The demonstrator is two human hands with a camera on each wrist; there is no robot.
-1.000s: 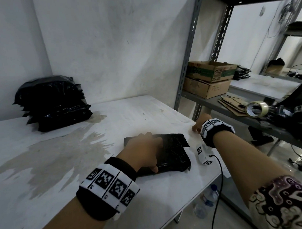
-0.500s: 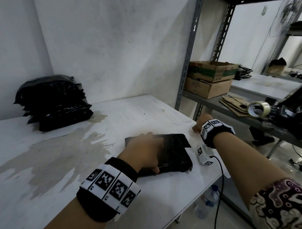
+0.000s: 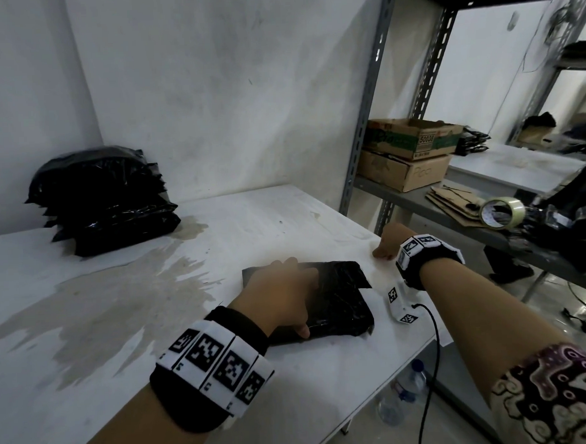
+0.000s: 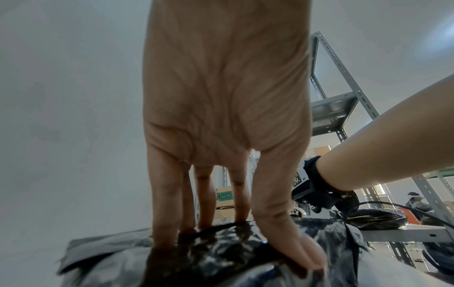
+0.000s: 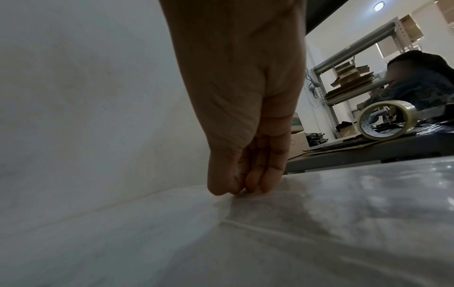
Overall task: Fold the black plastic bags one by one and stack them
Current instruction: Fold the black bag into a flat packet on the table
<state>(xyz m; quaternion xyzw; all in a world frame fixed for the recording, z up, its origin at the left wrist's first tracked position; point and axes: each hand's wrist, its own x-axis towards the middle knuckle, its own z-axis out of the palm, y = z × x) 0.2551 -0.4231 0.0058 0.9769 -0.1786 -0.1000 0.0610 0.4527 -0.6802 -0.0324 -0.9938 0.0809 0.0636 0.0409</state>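
Note:
A folded black plastic bag (image 3: 341, 306) lies flat near the right front edge of the white table (image 3: 252, 230). My left hand (image 3: 284, 288) lies on top of it, and the left wrist view shows its fingers (image 4: 169, 203) straight and pressing down on the crinkled bag (image 4: 221, 252), thumb along the near side. My right hand (image 3: 387, 241) is apart from the bag, at the table's right edge. In the right wrist view my right hand (image 5: 245, 174) holds nothing, its fingertips bunched and touching the bare tabletop. A stack of folded black bags (image 3: 105, 201) sits at the back left by the wall.
A grey metal shelf post (image 3: 364, 119) stands just right of the table. The shelf holds cardboard boxes (image 3: 412, 151), flat cardboard and a tape roll (image 3: 499, 213). A large stain (image 3: 105, 304) marks the tabletop. A water bottle (image 3: 404, 394) lies on the floor below the table edge.

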